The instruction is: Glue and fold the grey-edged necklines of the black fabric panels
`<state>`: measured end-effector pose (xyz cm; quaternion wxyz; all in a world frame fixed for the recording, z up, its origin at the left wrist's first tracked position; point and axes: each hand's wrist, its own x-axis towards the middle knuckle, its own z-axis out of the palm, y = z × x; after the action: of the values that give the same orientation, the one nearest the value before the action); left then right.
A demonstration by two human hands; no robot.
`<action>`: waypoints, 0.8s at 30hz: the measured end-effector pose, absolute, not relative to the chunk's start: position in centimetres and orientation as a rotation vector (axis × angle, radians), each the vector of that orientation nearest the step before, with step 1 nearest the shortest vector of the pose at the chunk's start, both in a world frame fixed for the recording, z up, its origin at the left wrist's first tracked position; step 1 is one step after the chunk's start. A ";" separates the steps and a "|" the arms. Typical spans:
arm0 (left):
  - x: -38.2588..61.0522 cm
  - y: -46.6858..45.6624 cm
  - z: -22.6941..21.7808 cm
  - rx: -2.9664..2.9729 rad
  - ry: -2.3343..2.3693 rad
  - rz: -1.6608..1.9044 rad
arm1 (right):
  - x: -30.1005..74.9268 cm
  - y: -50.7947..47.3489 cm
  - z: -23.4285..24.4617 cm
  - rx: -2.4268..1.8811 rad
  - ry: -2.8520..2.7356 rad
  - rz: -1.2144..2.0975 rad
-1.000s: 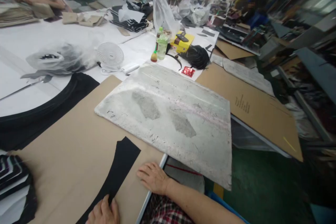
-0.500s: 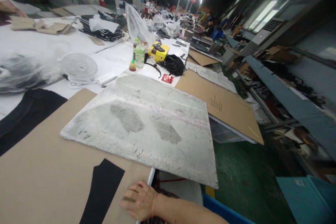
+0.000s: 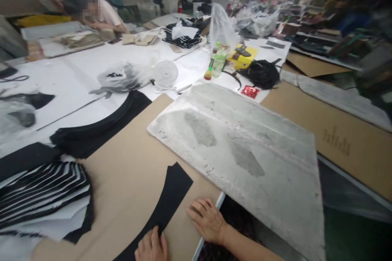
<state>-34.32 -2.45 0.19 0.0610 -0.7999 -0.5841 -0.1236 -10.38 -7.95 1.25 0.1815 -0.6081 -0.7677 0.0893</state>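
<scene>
Black curved fabric piece (image 3: pixel 168 197): lies flat on the cardboard sheet (image 3: pixel 122 171), near centre. I see my left hand (image 3: pixel 150 246) resting on its near end, fingers together and flat, pinching nothing. My right hand (image 3: pixel 208 220) lies flat just right of it, fingers slightly spread, at the table edge. Grey board (image 3: pixel 245 147) sits beyond it to the right; stacked cut pieces (image 3: pixel 39 195) lie at left.

Garment/footwear factory floor: long worktables (image 3: pixel 76 69), stacked black cut pieces (image 3: pixel 39 195), cardboard sheets (image 3: pixel 122 179), co-workers at far benches.
</scene>
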 end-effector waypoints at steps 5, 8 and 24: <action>-34.6 -2.8 1.0 -2.460 -1.824 -0.393 | -10.7 -8.0 1.4 -1.715 -2.156 0.191; -33.1 -2.4 2.9 -2.516 -2.094 -0.472 | -10.5 -7.6 2.7 -1.713 -2.143 0.270; -16.8 4.8 7.6 -2.208 -2.682 -0.188 | -1.1 4.7 9.1 -1.405 -1.667 1.255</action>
<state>-16.79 4.77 7.63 -0.1678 -0.6257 -0.7599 -0.0532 -1.10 4.72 9.12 0.3080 -0.5314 -0.6304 0.4746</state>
